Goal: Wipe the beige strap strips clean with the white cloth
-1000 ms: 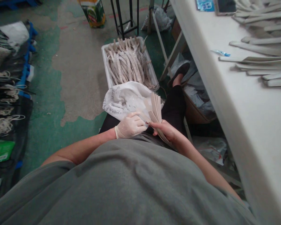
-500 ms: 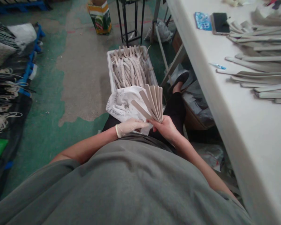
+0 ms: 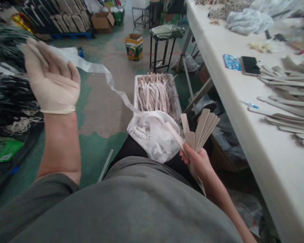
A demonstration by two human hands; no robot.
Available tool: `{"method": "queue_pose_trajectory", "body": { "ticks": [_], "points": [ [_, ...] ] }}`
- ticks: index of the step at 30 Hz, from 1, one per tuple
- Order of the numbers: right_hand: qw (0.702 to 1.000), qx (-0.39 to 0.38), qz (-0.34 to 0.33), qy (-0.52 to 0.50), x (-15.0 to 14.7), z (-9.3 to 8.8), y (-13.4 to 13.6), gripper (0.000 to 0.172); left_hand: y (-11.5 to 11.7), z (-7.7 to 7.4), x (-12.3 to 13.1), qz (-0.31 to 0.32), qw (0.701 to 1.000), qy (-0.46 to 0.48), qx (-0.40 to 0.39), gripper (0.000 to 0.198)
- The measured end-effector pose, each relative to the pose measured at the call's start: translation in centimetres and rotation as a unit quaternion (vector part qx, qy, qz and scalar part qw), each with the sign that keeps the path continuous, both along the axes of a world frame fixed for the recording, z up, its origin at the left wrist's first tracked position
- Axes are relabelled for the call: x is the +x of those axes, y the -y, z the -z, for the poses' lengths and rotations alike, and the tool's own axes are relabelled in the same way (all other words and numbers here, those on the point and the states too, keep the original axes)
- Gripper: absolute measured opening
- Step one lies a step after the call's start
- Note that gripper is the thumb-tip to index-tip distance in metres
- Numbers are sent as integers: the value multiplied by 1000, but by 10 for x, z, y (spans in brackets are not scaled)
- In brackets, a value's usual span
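My left hand, in a pale glove, is raised at the upper left with its palm toward me. A long thin white strip runs from behind its fingers down to the clear plastic bag on my lap. The fingers lie close together, and their grip on the strip is partly hidden. My bare right hand is closed around several flat beige strips, fanned out above the fist at the bag's right side. Their lower ends hang below the hand.
A white crate full of long beige strips stands on the floor ahead. The white table at right bears more strips, a phone and a blue packet. Dark cord bundles lie at left; a black stool stands beyond the crate.
My left hand has swung from my lap up to the far left, and the white strip now trails from it. My right hand has moved right with the fanned strips. The view has tilted up.
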State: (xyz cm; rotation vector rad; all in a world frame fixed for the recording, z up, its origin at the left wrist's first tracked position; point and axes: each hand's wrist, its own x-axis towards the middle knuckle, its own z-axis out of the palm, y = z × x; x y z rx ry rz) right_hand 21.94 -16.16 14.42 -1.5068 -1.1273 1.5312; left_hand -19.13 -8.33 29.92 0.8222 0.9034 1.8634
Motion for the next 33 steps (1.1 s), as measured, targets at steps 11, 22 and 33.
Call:
{"method": "queue_pose_trajectory", "body": {
  "ticks": [11,22,33],
  "points": [
    [981,-32,-172,84,-21,-16,26,52,60,197,141,97,857,279,-422,17],
    [974,-19,-171,144,-23,1,26,44,69,197,152,139,831,299,-447,20],
    [951,13,-213,224,-29,4,10,30,80,198,154,145,842,277,-439,20]
  ]
}}
